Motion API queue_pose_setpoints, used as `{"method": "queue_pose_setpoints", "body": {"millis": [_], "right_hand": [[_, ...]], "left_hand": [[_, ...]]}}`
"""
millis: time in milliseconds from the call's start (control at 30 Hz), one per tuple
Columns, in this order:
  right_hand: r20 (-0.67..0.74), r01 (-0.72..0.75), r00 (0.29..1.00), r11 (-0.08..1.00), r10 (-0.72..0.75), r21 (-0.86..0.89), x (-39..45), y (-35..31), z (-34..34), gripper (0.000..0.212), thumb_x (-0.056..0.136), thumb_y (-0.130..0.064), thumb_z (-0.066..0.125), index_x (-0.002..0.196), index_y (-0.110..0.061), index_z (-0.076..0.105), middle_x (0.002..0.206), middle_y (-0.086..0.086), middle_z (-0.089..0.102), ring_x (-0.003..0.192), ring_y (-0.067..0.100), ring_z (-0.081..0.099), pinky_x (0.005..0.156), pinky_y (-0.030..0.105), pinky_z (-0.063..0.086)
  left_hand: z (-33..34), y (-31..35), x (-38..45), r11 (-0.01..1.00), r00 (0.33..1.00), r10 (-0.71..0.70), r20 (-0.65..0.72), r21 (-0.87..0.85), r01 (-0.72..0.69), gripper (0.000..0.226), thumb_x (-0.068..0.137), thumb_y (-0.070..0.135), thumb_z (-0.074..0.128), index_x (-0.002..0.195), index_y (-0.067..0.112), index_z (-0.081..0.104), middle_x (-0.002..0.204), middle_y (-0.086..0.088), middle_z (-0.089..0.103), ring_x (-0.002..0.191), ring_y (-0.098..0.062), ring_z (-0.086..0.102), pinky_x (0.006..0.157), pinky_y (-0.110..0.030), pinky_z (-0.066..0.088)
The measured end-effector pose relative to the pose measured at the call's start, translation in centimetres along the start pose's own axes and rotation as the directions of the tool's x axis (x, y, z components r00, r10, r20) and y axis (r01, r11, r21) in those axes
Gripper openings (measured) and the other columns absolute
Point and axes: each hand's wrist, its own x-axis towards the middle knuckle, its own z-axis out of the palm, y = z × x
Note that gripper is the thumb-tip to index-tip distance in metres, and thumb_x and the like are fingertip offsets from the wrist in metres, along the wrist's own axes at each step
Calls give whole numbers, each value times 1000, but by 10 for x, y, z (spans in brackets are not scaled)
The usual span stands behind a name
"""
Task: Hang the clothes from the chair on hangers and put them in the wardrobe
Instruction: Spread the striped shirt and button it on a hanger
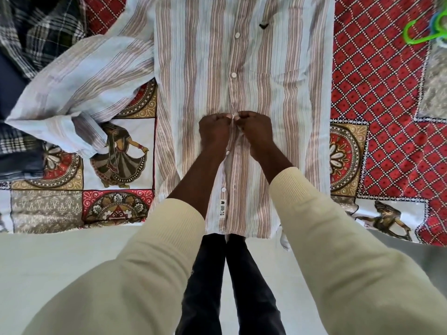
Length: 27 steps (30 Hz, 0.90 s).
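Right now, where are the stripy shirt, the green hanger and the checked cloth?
striped shirt (pixel 278 97), head view, on its chest panel.
green hanger (pixel 416 36), head view, on its hook, top right.
checked cloth (pixel 41 27), head view, on its folds, top left.

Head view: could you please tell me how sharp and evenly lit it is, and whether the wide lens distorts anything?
Head view: soft, even light, no glare; the striped shirt is crisp, faint blur around the left hand and right hand pinching its placket; wide-angle bowing curves the bedspread edges and swells the cream sleeves; the green hanger sits smeared at the corner.
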Motion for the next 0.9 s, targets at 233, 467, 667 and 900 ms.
{"method": "queue_pose_setpoints", "body": {"millis": [233,467,667,900], "right_hand": [[-25,-117,993,989,119,94,-1,-5,-4,9,78,-8,64,69,-5,67,63,5,61,56,14,54,60,29,42],[-14,-36,999,996,35,-84,3,-6,2,15,77,-5,67,65,-13,61,63,-1,59,55,11,56,55,24,48],[-100,105,987,974,-127,-200,6,6,10,17,65,-8,72,55,-4,59,54,7,53,52,18,49,52,35,42],[-19,220,967,870,-255,-442,13,12,6,22,71,-13,71,54,-23,61,57,-5,64,56,15,62,60,42,57]], "left_hand": [[-4,2,3,1000,1000,-18,10,0,18,11,77,14,80,71,21,75,70,0,73,68,-15,68,74,-34,58],[-11,11,3,1000,995,-27,100,3,27,17,81,-2,67,71,10,72,61,-6,67,50,-11,62,53,-22,49],[-13,14,7,997,989,-43,140,66,34,13,79,9,72,72,-1,70,66,-15,70,57,-21,66,59,-30,56],[-11,14,19,981,990,1,143,192,-29,22,77,-3,69,62,13,66,67,-13,70,60,-24,70,62,-38,60]]}}
